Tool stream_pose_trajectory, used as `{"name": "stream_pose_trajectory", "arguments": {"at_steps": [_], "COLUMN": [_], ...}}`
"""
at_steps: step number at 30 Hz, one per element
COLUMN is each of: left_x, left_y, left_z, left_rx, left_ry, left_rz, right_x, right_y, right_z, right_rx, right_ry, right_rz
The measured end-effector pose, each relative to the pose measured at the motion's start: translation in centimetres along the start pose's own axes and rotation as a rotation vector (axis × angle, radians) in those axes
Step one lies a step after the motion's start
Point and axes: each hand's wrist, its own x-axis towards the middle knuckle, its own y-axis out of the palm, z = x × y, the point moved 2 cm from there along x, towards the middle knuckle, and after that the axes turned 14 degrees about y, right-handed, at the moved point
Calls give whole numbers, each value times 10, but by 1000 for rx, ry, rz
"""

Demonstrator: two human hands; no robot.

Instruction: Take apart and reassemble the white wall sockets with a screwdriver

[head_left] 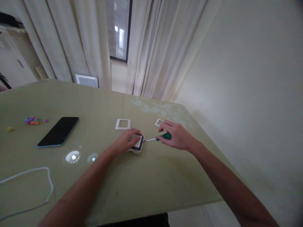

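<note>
My left hand (124,141) rests on a small square wall switch (137,145), its fingers and thumb closed around the upper part and pressing it to the table. The switch has a white face, a dark border and a white body below. My right hand (178,135) is closed around the green handle of a screwdriver (163,136). The screwdriver's thin metal shaft points left, and its tip meets the right edge of the switch. Beyond my left hand lies a white square frame (117,124). Another white frame (158,122) lies behind my right hand, partly hidden by it.
On the left lie a dark tablet (59,131), a pile of small colourful pieces (33,120) and a white cable (30,170). The green table (151,183) ends near a wall (248,94) on the right. Curtains (163,47) hang behind it.
</note>
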Motion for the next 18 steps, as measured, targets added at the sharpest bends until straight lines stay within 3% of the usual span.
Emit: {"name": "stream_pose_trajectory", "arguments": {"at_steps": [4,6,9,11,18], "left_x": [2,2,2,0,1], "left_y": [0,1,4,6,4], "left_z": [2,1,-2,-5,-7], "left_rx": [5,39,90,115,150], "left_ry": [-2,-7,-21,-31,-24], "left_rz": [-12,-20,-16,-15,-9], "right_x": [10,19,35,43,44], "right_y": [14,26,43,49,54], "right_z": [14,25,42,53,72], "right_rx": [490,798,1200,1357,1478], "right_ry": [162,232,276,222,-3], "right_rz": [-356,-437,-447,-434,-202]}}
